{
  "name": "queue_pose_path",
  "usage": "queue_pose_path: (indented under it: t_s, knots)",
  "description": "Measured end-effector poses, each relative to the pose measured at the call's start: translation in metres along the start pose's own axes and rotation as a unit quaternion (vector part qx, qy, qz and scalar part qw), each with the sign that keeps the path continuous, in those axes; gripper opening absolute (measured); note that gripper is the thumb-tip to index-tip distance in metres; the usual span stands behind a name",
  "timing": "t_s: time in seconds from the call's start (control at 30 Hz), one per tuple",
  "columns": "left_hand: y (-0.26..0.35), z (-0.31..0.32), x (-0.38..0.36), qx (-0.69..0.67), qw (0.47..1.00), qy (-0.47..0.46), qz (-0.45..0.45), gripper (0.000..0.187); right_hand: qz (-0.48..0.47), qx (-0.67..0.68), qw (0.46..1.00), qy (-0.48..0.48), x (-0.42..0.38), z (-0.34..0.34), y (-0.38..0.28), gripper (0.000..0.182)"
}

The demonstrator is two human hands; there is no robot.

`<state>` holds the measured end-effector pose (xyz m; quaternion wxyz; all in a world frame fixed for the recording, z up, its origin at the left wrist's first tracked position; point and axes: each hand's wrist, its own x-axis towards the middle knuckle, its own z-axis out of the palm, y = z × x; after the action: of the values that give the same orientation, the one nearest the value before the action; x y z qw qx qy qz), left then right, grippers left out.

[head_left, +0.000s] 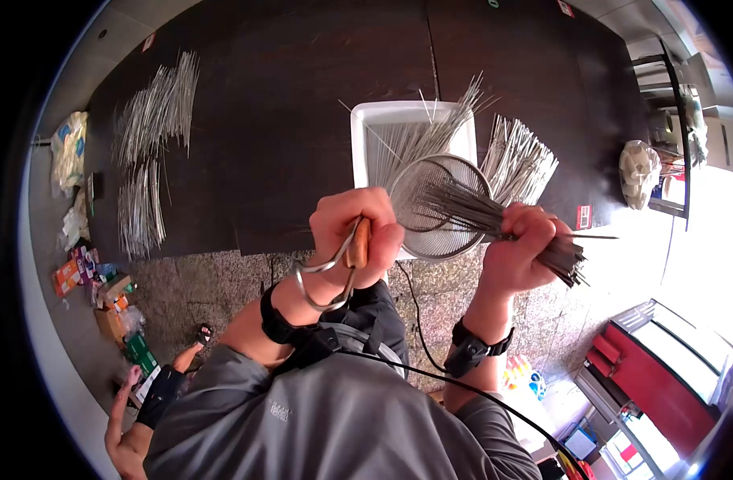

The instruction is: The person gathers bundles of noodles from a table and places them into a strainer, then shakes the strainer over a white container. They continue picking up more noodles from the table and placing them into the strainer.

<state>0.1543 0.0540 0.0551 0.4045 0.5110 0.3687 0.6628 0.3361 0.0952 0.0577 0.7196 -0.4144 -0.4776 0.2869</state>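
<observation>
My left hand (354, 232) is closed around the wooden handle (358, 242) of a round wire-mesh strainer (434, 238), with a metal loop at the handle's end. The strainer is tilted over the front of a white tray (358, 148). In my right hand (522, 254) is a thick bundle of thin metal skewers (470, 210); their far ends reach into the strainer's mouth, and the near ends stick out below my fist. More thin skewers (430, 138) lie in the tray, some jutting over its far right corner. A separate skewer pile (520, 164) rests right of the tray.
Two skewer piles (162, 112) lie at the left of the dark table (286, 104). A shelf rack (662, 112) with a plastic bag (640, 172) stands at the right edge. Behind at lower left, a person (154, 404) sits near boxes (110, 320). A black cable (418, 320) hangs by the table.
</observation>
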Motion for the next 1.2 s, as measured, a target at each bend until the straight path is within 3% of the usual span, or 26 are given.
queue_pose_path:
  t_s: [0.27,0.37,0.53,0.6,0.67,0.7,0.8,0.83,0.87,0.93,0.97,1.07,1.13,1.2]
  knots:
    - [-0.027,0.001,-0.003,-0.031,0.999,0.039,-0.008,0.016,0.006,0.006,1.000,0.001,-0.013,0.002,0.044,0.013]
    - [-0.041,-0.005,-0.006,-0.041,0.998,0.041,-0.012,0.017,0.022,-0.029,0.998,-0.051,-0.023,-0.007,0.063,0.015]
    - [-0.044,-0.005,-0.007,0.016,1.000,-0.004,-0.012,0.022,0.022,0.015,0.989,-0.145,-0.028,-0.009,0.083,0.027]
    - [-0.046,-0.006,-0.007,0.023,0.999,0.000,-0.027,0.025,0.063,0.005,0.987,-0.151,-0.028,-0.014,0.086,0.030]
    - [-0.047,-0.007,-0.008,0.022,0.999,-0.002,-0.031,0.025,0.075,0.082,0.985,-0.132,-0.026,-0.016,0.093,0.041]
    - [-0.048,-0.007,-0.007,0.022,0.999,-0.005,-0.031,0.026,0.061,0.055,0.984,-0.156,-0.022,-0.019,0.093,0.051]
    - [-0.047,-0.008,-0.007,0.035,0.999,-0.006,-0.034,0.027,0.072,0.018,0.987,-0.143,-0.019,-0.022,0.098,0.054]
    - [-0.047,-0.008,-0.005,0.037,0.999,-0.006,-0.032,0.027,0.068,0.036,0.988,-0.134,-0.018,-0.021,0.100,0.042]
    - [-0.047,-0.008,-0.004,0.034,0.999,-0.010,-0.035,0.027,0.068,0.037,0.988,-0.132,-0.019,-0.021,0.103,0.042]
    - [-0.047,-0.006,-0.005,0.031,0.999,-0.014,-0.040,0.027,0.123,0.002,0.988,-0.094,-0.018,-0.018,0.103,0.023]
    - [-0.048,-0.005,-0.005,0.037,0.998,-0.014,-0.038,0.026,0.107,-0.067,0.989,-0.071,-0.019,-0.014,0.101,0.006]
    - [-0.055,-0.005,-0.005,0.044,0.999,-0.007,-0.017,0.023,0.042,-0.007,0.998,-0.050,-0.035,0.000,0.097,0.005]
    - [-0.056,-0.004,-0.003,0.045,0.999,0.000,-0.001,0.021,-0.044,-0.047,0.985,-0.163,-0.041,0.000,0.088,0.015]
    - [-0.052,-0.002,0.001,0.062,0.998,0.009,0.003,0.020,-0.045,0.038,0.981,-0.184,-0.049,0.003,0.079,0.019]
